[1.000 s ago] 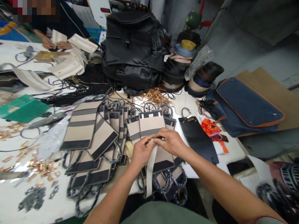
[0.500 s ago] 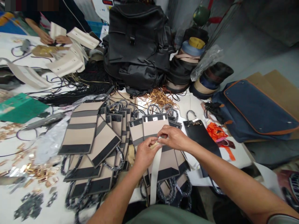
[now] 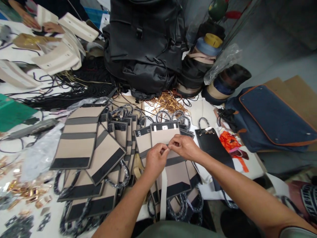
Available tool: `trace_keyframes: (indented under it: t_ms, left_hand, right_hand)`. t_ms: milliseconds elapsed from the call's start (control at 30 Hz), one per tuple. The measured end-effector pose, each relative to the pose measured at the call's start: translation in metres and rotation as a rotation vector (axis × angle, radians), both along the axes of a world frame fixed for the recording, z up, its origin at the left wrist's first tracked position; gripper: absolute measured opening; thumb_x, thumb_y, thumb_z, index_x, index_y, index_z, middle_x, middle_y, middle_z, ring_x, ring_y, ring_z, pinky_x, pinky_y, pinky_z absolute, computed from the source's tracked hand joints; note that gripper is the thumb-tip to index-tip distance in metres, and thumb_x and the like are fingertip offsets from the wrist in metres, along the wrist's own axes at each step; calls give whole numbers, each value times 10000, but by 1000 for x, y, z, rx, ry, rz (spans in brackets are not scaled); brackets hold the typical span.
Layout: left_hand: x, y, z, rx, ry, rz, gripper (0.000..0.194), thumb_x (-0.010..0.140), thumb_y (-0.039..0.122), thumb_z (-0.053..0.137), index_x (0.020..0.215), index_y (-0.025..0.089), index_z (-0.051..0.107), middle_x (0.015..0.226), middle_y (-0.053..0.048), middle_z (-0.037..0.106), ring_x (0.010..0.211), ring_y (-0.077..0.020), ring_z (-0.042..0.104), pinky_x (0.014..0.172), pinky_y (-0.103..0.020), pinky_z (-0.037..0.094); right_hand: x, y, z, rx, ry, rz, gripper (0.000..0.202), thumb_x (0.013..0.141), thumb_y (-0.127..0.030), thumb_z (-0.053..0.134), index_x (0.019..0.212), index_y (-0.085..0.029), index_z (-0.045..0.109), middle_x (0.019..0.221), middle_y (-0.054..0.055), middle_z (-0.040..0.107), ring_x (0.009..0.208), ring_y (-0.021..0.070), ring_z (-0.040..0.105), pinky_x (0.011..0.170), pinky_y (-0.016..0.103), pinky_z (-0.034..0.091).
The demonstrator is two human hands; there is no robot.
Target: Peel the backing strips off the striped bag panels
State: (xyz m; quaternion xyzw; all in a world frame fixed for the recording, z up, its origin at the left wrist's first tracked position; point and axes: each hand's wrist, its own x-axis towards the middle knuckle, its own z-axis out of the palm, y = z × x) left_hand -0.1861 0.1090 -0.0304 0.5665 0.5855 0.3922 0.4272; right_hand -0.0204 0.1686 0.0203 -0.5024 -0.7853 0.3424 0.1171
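My left hand (image 3: 156, 159) and my right hand (image 3: 182, 145) meet fingertip to fingertip over a beige and black panel (image 3: 164, 132). Both are pinched closed; whatever lies between the fingertips is too small to make out. A pale strap (image 3: 163, 195) hangs from beneath my left hand toward my lap. Left of my hands is a pile of similar beige panels (image 3: 78, 142) with wrapped loop handles (image 3: 125, 175). To the right lies a black panel (image 3: 213, 145) with a metal fitting near its top edge.
A large black backpack (image 3: 146, 43) stands at the back, beside rolls of strap (image 3: 195, 71). A navy bag (image 3: 274, 115) lies at right. Gold metal pieces (image 3: 32, 190) and a green box (image 3: 13, 112) are at left. Another person's hands (image 3: 52, 27) hold cream pieces.
The view has shifted a little to the right. My fingertips have drawn closer together, and the pale strap's upper end sits lower, below my left hand.
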Motion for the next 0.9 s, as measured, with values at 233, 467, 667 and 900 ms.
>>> trace_keyframes:
  t_ms: [233,467,667,900]
  left_hand:
    - [12,-4,-24,-183,-184,23,185,799,330,641,694,184,599,626,21,594,583,-122,541,576,-231,396]
    - [5,-4,-58,-305,-276,107,232,747,375,682,670,179,582,571,41,538,533,-106,476,529,-221,346]
    - [6,0,-60,-328,-415,181,252,704,382,734,733,168,604,620,27,598,566,-108,524,556,-221,382]
    - [9,-3,-37,-439,-652,235,404,625,458,808,806,131,654,670,-2,659,569,-106,551,576,-231,410]
  right_hand:
    - [20,54,-64,-110,358,-547,269,789,-422,631,793,-161,692,720,14,662,651,154,557,636,265,414]
    - [24,75,-102,97,54,-513,211,804,-387,594,778,-213,711,825,24,685,757,182,592,747,299,440]
    - [25,71,-116,233,32,-585,372,796,-365,602,1119,-191,666,941,60,631,823,199,571,796,320,455]
    - [25,69,-97,285,121,-607,330,858,-292,513,1101,-130,668,1036,119,639,920,213,556,911,368,439]
